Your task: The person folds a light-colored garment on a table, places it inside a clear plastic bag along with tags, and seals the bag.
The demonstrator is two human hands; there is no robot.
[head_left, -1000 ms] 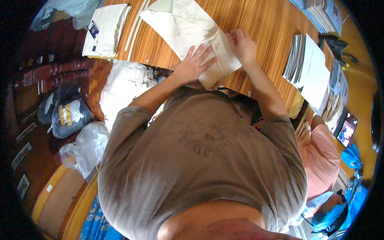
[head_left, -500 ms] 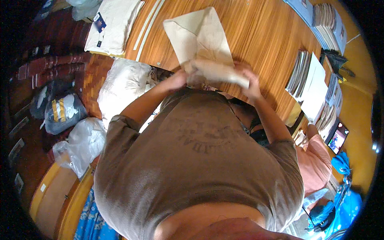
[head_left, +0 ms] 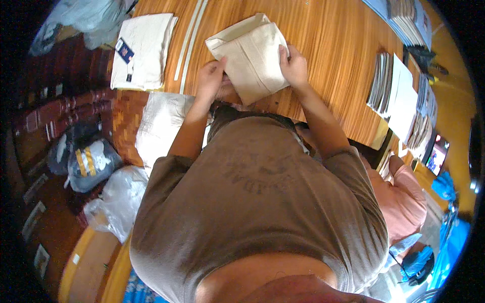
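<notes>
A beige cloth, folded into a compact packet, lies tilted on the wooden table in front of me. Its far end shows a pocket-like fold, and a crease runs down its upper layer. My left hand pinches the left edge, thumb near the border. On the opposite edge, my right hand grips the cloth with the thumb on top and the fingers partly hidden along the side.
Folded cream garments with a dark blue tag lie at the far left. Pale cloth hangs below the table's left edge. Stacked folded items line the right side. A person in a pink top is at my right; plastic bags sit at left.
The near part of the cloth has been folded over the rest, making it shorter and thicker. Both hands have moved away from me and now hold its two sides.
</notes>
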